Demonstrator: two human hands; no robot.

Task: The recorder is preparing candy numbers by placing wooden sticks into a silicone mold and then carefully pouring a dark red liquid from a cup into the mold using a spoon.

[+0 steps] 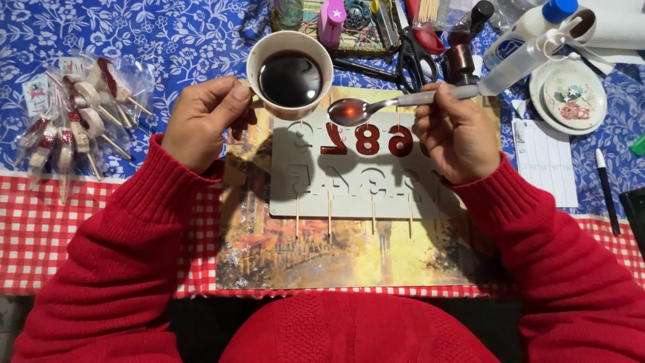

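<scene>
While the left hand (201, 121) closes its fingers on the handle of a white cup (289, 74) of dark liquid above the mould's far left corner, the right hand (457, 131) pinches a spoon (376, 107) just beside the cup, over the white mould (363, 168) on the picture placemat (349, 255).

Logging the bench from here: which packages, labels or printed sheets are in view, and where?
Clear plastic bags of wrapped lollipops: far left, with small white tags.
White squeeze bottle, blue cap: top right, lying tilted.
White printed sheet: right of the mould, flat, rectangular.
</scene>
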